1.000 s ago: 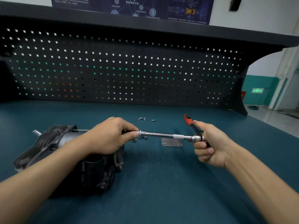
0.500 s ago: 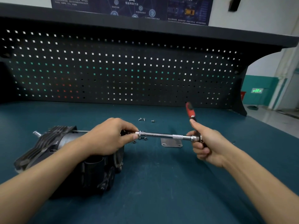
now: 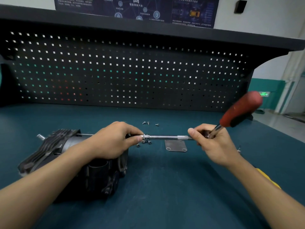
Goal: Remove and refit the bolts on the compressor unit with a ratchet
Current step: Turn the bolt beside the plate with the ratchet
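The dark finned compressor unit [image 3: 54, 149] lies on its side at the left of the teal bench. My left hand [image 3: 113, 141] rests over its right end and pinches the socket end of a long chrome extension bar [image 3: 165, 137] that runs level to the right. My right hand [image 3: 212, 142] grips the ratchet head at the bar's other end. The ratchet's red and black handle [image 3: 241, 109] points up and to the right, blurred. Several small loose bolts [image 3: 143, 142] lie just below the bar, and three more bolts [image 3: 149, 123] lie farther back.
A small grey metal plate [image 3: 175, 145] with corner holes lies flat under the bar. A black pegboard [image 3: 125, 71] closes off the back of the bench [image 3: 165, 187]. Something yellow [image 3: 267, 179] shows beside my right forearm.
My right hand has swung the ratchet handle from leaning back and left to pointing up and right. The left hand, bar and compressor have stayed put.
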Tool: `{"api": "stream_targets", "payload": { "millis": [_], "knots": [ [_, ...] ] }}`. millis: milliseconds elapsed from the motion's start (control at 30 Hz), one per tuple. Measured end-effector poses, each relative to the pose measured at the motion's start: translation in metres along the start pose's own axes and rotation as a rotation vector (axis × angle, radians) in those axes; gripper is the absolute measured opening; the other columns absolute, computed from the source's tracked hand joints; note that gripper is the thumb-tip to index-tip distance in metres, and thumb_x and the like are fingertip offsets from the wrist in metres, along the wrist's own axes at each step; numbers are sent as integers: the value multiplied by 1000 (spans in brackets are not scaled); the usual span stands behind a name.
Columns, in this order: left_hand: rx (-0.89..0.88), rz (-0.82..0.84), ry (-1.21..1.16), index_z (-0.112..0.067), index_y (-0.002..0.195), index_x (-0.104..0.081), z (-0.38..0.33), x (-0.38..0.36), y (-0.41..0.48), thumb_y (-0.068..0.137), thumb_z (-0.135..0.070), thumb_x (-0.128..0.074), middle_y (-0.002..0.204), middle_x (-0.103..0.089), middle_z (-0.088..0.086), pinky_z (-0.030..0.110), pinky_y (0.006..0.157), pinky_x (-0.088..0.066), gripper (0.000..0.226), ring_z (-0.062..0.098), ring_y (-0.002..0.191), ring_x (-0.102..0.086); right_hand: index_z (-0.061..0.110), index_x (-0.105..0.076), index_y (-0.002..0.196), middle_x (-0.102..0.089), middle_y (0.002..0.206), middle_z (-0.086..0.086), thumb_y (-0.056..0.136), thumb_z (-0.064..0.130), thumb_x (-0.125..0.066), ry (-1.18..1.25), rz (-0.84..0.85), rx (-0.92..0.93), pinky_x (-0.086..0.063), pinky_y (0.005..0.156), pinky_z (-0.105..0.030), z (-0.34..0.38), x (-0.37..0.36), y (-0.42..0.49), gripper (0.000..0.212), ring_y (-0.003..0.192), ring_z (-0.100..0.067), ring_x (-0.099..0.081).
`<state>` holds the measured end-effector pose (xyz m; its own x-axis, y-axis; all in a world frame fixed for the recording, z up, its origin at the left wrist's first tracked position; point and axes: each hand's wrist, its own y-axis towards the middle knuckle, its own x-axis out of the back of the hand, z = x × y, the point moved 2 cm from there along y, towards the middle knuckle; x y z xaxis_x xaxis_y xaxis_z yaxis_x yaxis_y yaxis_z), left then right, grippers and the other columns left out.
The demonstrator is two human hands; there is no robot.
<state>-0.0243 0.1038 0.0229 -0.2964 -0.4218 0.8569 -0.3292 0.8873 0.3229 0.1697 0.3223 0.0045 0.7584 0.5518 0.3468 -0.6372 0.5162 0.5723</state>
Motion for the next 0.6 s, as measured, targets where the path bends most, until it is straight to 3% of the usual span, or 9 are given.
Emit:
{"api": "stream_targets", "payload": {
  "millis": [133,233,333,433,533,600],
  "knots": [
    [-12,-21,23,-32,99,-76,0,0,1,98,-36,-60,70,-63,-9,27,62,-40,16,10,65,-51,17,-69,67,-52,49,1,82,61,-65,-36,-10,-177,-36,47,-20,-1,1,0,46,43,-8,-44],
    [-22,-27,19,-34,101,-76,0,0,0,98,-36,-61,75,-67,-15,24,64,-42,15,7,71,-56,17,-70,64,-50,46,-2,88,58,-64,22,-26,-372,-33,43,-23,1,-1,1,48,41,-12,-41],
    [-32,-36,23,-36,102,-76,0,0,0,97,-36,-62,77,-68,-22,22,66,-41,14,1,75,-57,10,-70,79,-44,43,-3,92,60,-58,100,4,-622,-23,35,-19,3,-2,-1,53,33,-13,-30],
    [-31,-38,31,-37,101,-76,1,0,0,97,-37,-62,74,-64,-29,23,65,-39,14,-2,73,-56,11,-64,88,-34,42,-1,93,64,-53,235,86,-848,-17,37,-20,5,-2,-4,54,31,-12,-19],
    [-28,-38,39,-36,101,-76,1,-1,0,97,-37,-63,74,-62,-34,21,64,-38,14,-4,73,-55,6,-68,81,-25,41,4,93,65,-46,347,179,-985,-13,38,-19,5,-2,-6,63,29,-8,-15],
    [-20,-38,31,-37,101,-76,0,0,0,97,-37,-63,78,-66,-30,27,68,-45,13,-1,76,-58,4,-68,76,-24,41,6,95,62,-43,370,202,-1021,-13,39,-19,4,-1,-6,66,29,-7,-15]
  ]
}}
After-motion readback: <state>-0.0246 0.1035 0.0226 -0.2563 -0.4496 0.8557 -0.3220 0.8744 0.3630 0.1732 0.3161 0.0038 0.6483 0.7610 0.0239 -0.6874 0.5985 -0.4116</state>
